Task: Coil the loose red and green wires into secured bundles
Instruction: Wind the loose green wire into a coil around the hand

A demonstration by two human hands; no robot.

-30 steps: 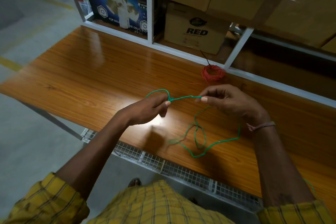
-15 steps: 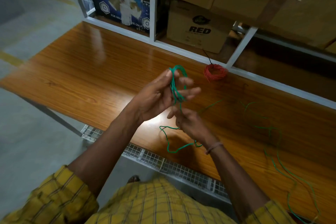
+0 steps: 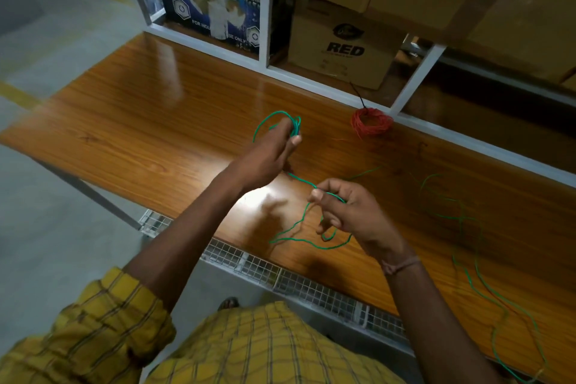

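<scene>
A thin green wire (image 3: 300, 179) runs between both hands above the wooden table (image 3: 156, 121). My left hand (image 3: 271, 156) is raised and closed around a few small green loops at its fingertips. My right hand (image 3: 346, 212) sits lower and to the right, pinching the same wire between thumb and forefinger. Loose green wire hangs below it onto the table and trails far to the right edge. A coiled red wire bundle (image 3: 371, 123) with a black tie lies at the back of the table, apart from both hands.
White shelf frame (image 3: 265, 25) stands behind the table, holding a cardboard box (image 3: 339, 47) marked RED and a blue printed box (image 3: 215, 0). A wire mesh tray (image 3: 280, 271) runs along the table's near edge. Grey floor lies to the left.
My left hand turned over and moved up-left with its green loops. My right hand moved right and down, drawing a stretch of wire out between the hands.
</scene>
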